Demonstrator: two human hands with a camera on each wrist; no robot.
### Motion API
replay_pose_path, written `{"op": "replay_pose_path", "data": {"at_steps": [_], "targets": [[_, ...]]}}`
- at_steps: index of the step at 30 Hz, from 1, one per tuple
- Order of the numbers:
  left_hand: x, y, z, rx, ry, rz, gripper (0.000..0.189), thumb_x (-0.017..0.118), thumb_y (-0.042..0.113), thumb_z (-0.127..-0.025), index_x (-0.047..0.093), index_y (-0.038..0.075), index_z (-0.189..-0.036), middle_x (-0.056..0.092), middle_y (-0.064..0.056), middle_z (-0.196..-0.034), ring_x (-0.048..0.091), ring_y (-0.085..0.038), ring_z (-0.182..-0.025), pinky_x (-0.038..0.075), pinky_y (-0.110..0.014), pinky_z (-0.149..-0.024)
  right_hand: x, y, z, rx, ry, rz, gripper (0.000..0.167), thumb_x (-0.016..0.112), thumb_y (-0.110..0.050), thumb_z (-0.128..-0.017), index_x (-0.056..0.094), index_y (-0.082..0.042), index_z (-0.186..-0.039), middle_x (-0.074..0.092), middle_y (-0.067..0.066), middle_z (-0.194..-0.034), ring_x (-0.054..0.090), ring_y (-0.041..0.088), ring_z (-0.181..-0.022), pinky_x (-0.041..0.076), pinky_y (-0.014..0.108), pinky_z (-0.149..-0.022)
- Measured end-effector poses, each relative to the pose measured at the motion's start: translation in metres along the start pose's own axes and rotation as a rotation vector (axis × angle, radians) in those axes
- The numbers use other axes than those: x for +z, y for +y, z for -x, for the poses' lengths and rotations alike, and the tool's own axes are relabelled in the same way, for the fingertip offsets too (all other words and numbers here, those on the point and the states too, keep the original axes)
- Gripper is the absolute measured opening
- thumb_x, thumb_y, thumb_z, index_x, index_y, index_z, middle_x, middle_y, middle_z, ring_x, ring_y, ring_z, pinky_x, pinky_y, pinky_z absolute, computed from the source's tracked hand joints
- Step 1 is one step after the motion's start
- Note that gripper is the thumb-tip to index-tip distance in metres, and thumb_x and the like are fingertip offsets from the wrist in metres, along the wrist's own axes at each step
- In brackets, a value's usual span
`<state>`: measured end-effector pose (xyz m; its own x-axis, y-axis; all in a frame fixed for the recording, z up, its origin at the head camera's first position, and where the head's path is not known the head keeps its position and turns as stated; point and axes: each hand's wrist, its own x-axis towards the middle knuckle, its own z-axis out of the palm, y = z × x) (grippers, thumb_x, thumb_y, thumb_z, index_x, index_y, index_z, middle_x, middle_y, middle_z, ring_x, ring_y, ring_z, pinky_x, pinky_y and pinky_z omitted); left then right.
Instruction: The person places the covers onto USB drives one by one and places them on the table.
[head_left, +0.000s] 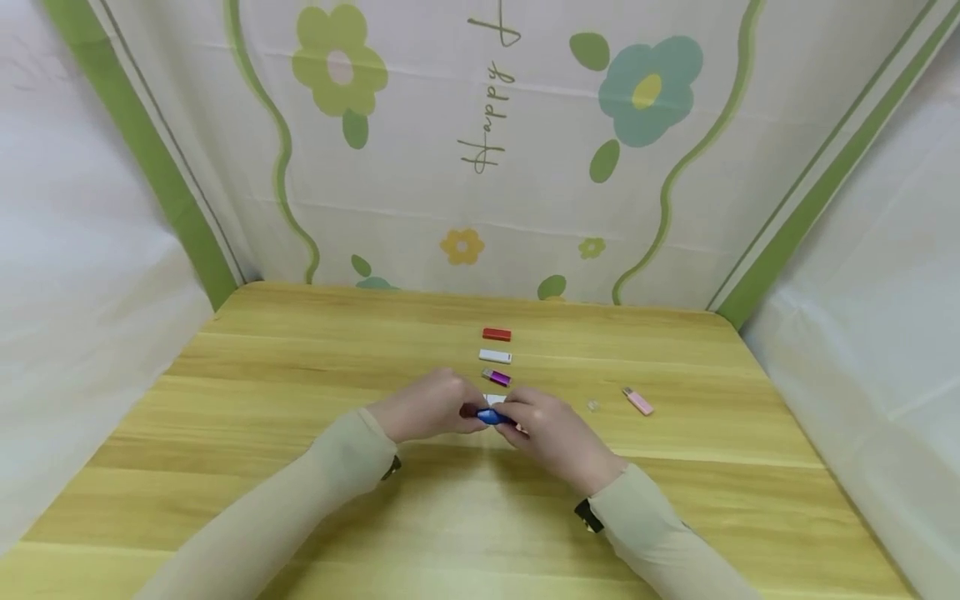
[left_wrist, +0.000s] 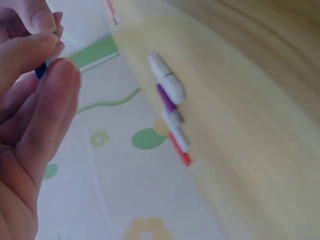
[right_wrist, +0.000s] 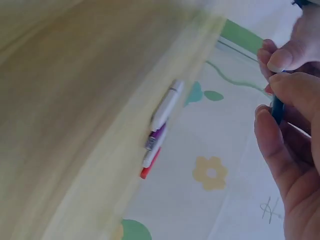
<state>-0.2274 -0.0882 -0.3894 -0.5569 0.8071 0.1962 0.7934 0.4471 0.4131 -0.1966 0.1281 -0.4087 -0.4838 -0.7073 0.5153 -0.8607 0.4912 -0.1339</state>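
Both hands meet above the table around a small blue USB flash drive. My left hand pinches its left end between thumb and fingers. The fingertips of my right hand pinch the right end. In the right wrist view a strip of the blue drive shows between the fingers; most of it is hidden. A small dark red patch beside the left fingertips is too unclear to name. Just beyond the hands lies a white flash drive, partly covered by them in the head view.
Farther back, in one column, lie a purple flash drive with a metal plug, a white one and a red one. To the right are a pink flash drive and a small clear piece. A printed curtain hangs behind the table.
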Motion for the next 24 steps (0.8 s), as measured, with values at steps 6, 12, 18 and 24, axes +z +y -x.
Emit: {"op": "replay_pose_path", "data": {"at_steps": [6, 12, 18, 24], "targets": [[-0.002, 0.004, -0.001, -0.05, -0.009, -0.051, 0.011, 0.079, 0.019, -0.086, 0.077, 0.008, -0.087, 0.067, 0.007, -0.073, 0.052, -0.001, -0.057, 0.047, -0.015, -0.058, -0.005, 0.004, 0.001, 0.094, -0.051, -0.027, 0.016, 0.081, -0.008, -0.082, 0.075, -0.002, -0.097, 0.066, 0.004, -0.093, 0.063, 0.014, -0.078, 0.053, 0.02, -0.068], [0.013, -0.001, -0.012, -0.204, -0.122, -0.113, 0.014, 0.079, 0.023, -0.085, 0.077, 0.009, -0.085, 0.066, 0.005, -0.071, 0.049, -0.007, -0.057, 0.046, -0.021, -0.059, 0.009, 0.015, 0.002, 0.208, -0.231, -0.067, 0.008, 0.08, -0.009, -0.084, 0.076, -0.006, -0.091, 0.065, 0.001, -0.087, 0.061, 0.015, -0.075, 0.051, 0.02, -0.065], [0.026, -0.009, -0.023, -0.263, -0.173, -0.166, 0.015, 0.081, 0.02, -0.085, 0.072, 0.013, -0.075, 0.058, 0.009, -0.065, 0.045, -0.009, -0.059, 0.039, -0.022, -0.059, 0.019, 0.025, 0.0, 0.261, -0.31, -0.091, 0.004, 0.079, -0.009, -0.085, 0.075, -0.009, -0.085, 0.065, -0.002, -0.084, 0.056, 0.008, -0.071, 0.049, 0.021, -0.064], [0.029, -0.01, -0.03, -0.264, -0.19, -0.196, 0.017, 0.082, 0.016, -0.083, 0.069, 0.013, -0.073, 0.055, 0.01, -0.064, 0.043, -0.008, -0.059, 0.039, -0.022, -0.058, 0.026, 0.033, -0.006, 0.239, -0.334, -0.096, 0.01, 0.078, -0.011, -0.086, 0.074, -0.013, -0.078, 0.065, -0.005, -0.074, 0.053, 0.006, -0.066, 0.048, 0.021, -0.061]]}}
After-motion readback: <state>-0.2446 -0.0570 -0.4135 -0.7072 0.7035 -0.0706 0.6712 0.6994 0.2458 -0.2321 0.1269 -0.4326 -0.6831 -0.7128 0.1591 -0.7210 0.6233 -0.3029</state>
